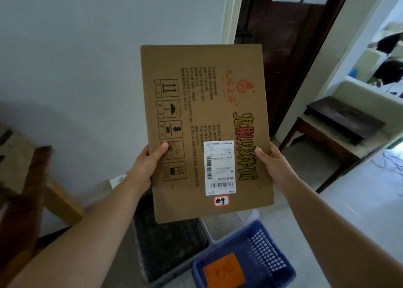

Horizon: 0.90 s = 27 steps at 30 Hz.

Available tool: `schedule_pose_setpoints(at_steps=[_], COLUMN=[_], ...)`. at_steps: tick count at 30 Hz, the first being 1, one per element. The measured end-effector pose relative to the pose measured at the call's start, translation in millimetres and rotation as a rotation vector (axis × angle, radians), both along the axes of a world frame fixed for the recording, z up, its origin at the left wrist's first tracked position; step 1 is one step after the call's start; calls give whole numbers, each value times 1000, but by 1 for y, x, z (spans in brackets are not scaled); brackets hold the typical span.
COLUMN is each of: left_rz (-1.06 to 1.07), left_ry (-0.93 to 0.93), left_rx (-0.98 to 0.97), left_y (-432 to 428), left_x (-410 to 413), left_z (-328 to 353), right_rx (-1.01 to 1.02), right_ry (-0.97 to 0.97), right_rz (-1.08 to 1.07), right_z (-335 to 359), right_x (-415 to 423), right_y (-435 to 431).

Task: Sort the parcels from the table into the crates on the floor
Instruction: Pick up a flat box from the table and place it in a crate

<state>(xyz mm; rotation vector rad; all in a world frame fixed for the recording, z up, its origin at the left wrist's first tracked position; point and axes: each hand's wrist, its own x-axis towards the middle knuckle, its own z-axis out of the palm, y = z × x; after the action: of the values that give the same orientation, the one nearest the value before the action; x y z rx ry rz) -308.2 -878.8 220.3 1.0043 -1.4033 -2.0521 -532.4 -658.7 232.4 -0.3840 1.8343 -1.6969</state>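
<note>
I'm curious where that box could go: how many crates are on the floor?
3: a black crate under the held parcel, a blue crate nearest the camera, and a pale crate behind it, partly hidden. More may lie behind the parcel.

The pale floor [359, 200] carries three crates set close together: a black crate [170, 244] on the left; a blue crate [268, 257] bearing an orange label [224, 270]; a whitish crate [229, 224] behind, partly hidden.

The cardboard parcel [207, 130] bears yellow "鬼椒味拌面" and handling pictograms [170, 130] — its white shipping label [219, 167] is too small to read.
</note>
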Motion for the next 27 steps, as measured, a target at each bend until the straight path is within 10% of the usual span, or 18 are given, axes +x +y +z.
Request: schedule_pose_setpoints(at_steps=[27], left_rz=[228], left_ry=[-436], left_rx=[291], left_y=[38], left_x=[-184], left_z=[-336], right_rx=[592], right_ry=[-43], right_rz=[207], right_z=[-338], right_x=[-231], right_y=[-27])
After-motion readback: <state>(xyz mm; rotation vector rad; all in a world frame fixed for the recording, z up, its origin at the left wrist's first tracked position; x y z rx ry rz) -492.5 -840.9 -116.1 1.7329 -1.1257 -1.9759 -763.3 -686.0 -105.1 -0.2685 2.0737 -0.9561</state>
